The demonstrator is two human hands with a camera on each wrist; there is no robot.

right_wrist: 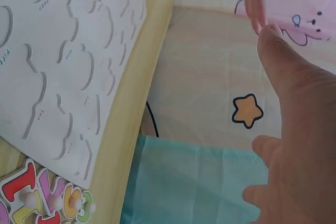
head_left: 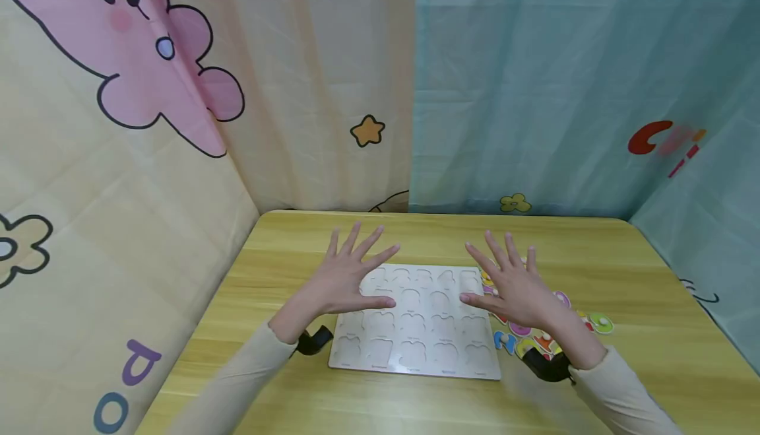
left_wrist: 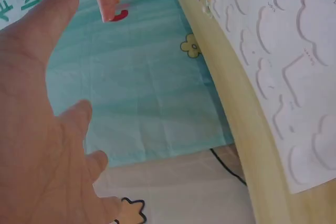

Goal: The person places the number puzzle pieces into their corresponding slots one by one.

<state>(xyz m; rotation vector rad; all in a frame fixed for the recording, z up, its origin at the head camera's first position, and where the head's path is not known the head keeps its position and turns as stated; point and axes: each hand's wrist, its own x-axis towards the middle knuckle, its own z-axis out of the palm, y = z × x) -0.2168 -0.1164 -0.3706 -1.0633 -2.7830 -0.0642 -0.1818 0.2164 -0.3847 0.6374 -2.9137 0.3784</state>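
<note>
Left hand [head_left: 350,280] up above the desk [head_left: 570,243], over the far left part of the board [head_left: 429,309]; fingers straight and spread apart, thumb pointing in toward the right hand [head_left: 519,290]. That one is the same: fingers fanned apart, thumb pointing left, over the board's right edge and the pieces [head_left: 520,329]. Hands well apart from each other, palms facing down or inward. Board is white, flat on the desk around the middle, well in from the desk's far edge, with rows of cut-out recesses and small printed words; "Fourteen" and "Ten" readable in the right wrist view. Pieces are colourful, in a loose heap just off the board's right edge, on the right part of the desk, partly hidden by the right hand and forearm. A blue piece [head_left: 505,341] is near the board's right edge; a green piece [head_left: 601,323] is farther out toward the desk's right edge. Right wrist view shows round knobs [right_wrist: 32,199] on pieces, including a red piece [right_wrist: 19,187]. Light sleeves [head_left: 249,369] on both arms, a black unit [head_left: 315,341] under the left wrist, another under the right. Behind the desk's far edge, beige cloth [head_left: 320,59] left with an orange star [head_left: 367,131], teal cloth [head_left: 505,92] right with a yellow flower [head_left: 515,202]; pink bear [head_left: 148,39] at upper left.
</note>
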